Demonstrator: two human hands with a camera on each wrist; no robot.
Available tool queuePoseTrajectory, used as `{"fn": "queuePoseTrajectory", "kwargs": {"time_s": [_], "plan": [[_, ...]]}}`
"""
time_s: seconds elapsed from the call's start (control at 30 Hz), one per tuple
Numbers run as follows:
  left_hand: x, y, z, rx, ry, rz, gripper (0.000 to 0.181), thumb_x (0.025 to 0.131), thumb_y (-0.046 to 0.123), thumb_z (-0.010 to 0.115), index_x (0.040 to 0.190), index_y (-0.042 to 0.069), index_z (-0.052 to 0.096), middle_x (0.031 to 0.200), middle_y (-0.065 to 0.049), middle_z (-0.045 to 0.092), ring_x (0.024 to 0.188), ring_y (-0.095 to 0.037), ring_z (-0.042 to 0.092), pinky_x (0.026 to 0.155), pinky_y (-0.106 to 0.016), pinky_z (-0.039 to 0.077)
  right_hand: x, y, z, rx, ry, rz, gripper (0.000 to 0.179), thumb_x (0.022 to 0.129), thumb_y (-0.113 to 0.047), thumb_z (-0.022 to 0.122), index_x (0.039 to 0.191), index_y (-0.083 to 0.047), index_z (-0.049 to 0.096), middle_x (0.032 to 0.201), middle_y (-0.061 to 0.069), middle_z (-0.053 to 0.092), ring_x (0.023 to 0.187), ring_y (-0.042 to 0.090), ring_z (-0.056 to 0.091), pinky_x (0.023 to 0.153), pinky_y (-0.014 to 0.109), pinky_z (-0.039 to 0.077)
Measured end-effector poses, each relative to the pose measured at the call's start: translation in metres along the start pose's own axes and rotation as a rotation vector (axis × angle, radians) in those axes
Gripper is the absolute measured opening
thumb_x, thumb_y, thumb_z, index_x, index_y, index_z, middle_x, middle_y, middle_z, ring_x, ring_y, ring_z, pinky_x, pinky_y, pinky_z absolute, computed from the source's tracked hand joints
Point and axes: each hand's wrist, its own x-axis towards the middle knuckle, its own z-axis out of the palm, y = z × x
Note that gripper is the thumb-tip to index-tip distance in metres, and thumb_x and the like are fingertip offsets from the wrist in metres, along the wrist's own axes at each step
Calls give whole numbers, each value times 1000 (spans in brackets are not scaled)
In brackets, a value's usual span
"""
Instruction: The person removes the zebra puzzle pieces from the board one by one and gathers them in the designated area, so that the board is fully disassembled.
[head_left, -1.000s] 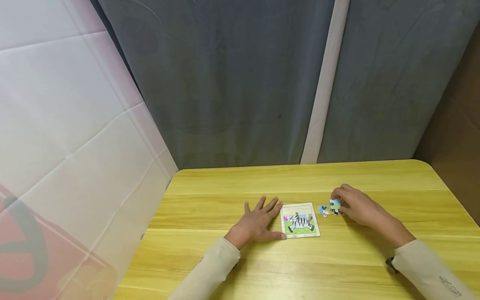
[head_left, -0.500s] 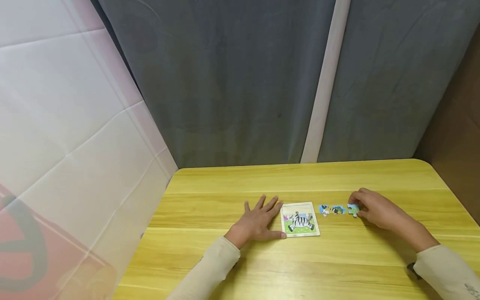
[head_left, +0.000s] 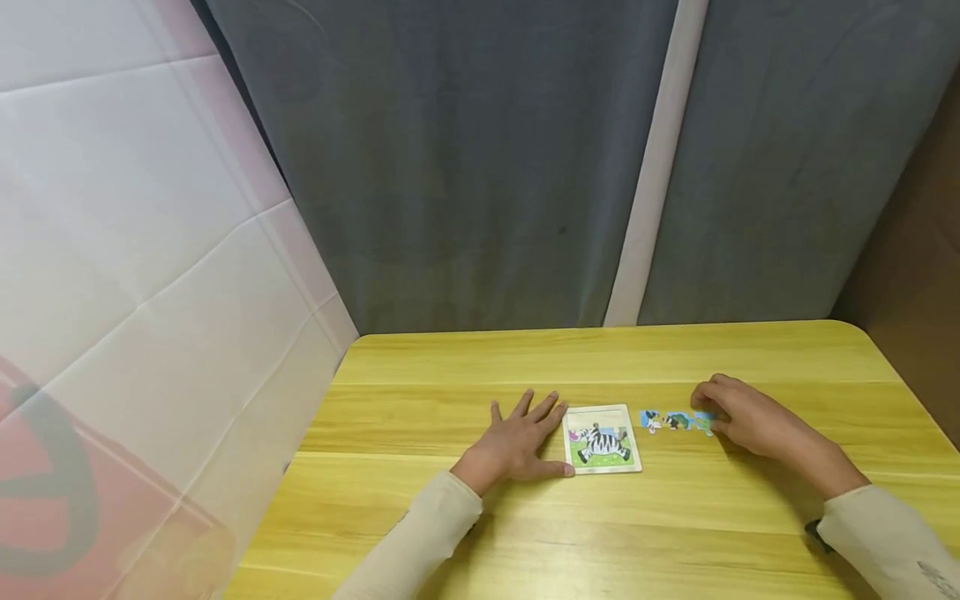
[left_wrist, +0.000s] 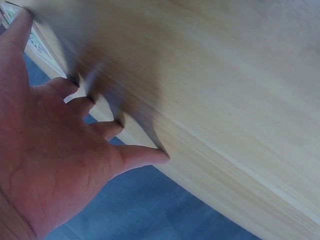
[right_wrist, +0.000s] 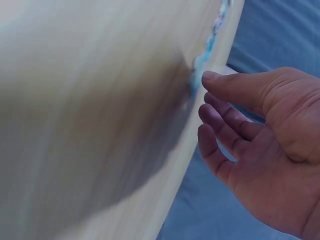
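Note:
A square puzzle board (head_left: 596, 419) with a zebra picture lies on the table, its upper strip showing bare wood. My left hand (head_left: 517, 446) rests at the board's left side with fingers spread, the index fingertip at the upper corner and the thumb at the lower one. To the right of the board, two puzzle pieces lie in a row: a blue one with black and white (head_left: 651, 422) and a darker green one (head_left: 678, 421). My right hand (head_left: 750, 421) pinches a blue-green puzzle piece (head_left: 702, 420) at the row's right end, between thumb and fingers. Its thumb partly covers that piece.
The yellow wood-grain table (head_left: 480, 367) runs back to a grey curtain (head_left: 465, 208). A white printed wall sheet (head_left: 165, 250) stands at the left, and a brown panel (head_left: 915, 267) at the right.
My right hand first carried the blue-green piece rightward, off the other pieces, then slid it slightly left up to the row's end. My left hand has stayed at the board.

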Motion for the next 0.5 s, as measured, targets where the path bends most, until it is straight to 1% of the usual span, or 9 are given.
{"fn": "queuePoseTrajectory", "kwargs": {"time_s": [0.1,0.2,0.37,0.5], "plan": [[0,-1,0,-2,-2,-5,104,90,82,57,171,35,14,180,10,10,168,-33,10,120,-82,18,8,-12,-1,-2,11,-12,28,90,1,80,115,-8,72,113,7,67,105,28,68,90,49,58],[0,-1,0,-8,-4,-4,104,90,82,57,171,35,14,180,10,9,168,-33,10,120,-82,17,16,-26,0,5,9,-22,30,91,-3,80,119,-7,71,118,10,68,110,31,68,92,50,58],[-1,0,0,-10,-2,0,103,91,82,57,171,35,13,180,10,9,168,-33,9,120,-82,17,29,-47,9,61,-9,-16,30,95,-12,79,124,-6,71,121,10,68,111,31,69,94,52,58],[-1,1,-1,-10,1,0,103,91,82,57,171,35,13,180,10,10,168,-33,9,120,-82,17,39,-61,18,108,-28,-12,29,97,-16,77,124,-6,72,119,9,68,108,28,70,92,50,59]]}}
